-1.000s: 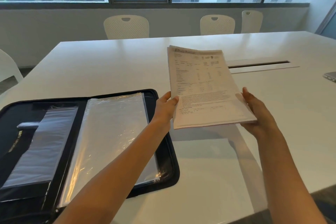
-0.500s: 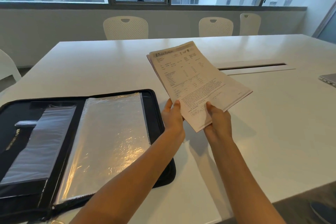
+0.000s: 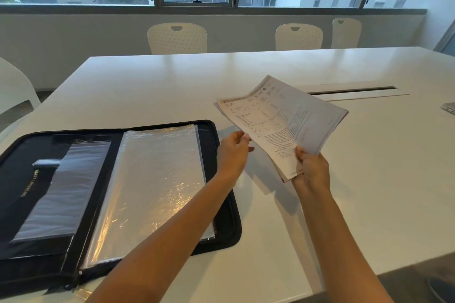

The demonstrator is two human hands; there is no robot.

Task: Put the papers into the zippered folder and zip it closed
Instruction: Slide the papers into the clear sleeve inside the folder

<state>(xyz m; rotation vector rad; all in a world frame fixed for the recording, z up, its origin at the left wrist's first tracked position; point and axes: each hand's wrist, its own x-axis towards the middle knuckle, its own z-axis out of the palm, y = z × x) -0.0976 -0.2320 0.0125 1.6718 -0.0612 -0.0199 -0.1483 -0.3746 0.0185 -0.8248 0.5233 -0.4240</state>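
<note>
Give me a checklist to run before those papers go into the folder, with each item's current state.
1. Papers gripped by both hands: ok. The right hand holds the near corner and the left hand pinches the left edge.
2. Sheets squared into one stack: cannot tell.
3. Folder open flat on the table: ok.
4. Clear sleeves lying flat on the folder's right half: ok.
5. Papers lined up over the folder: not ok. They are held above the table, to the folder's right.
6. Zipper track free all round: cannot tell.
</note>
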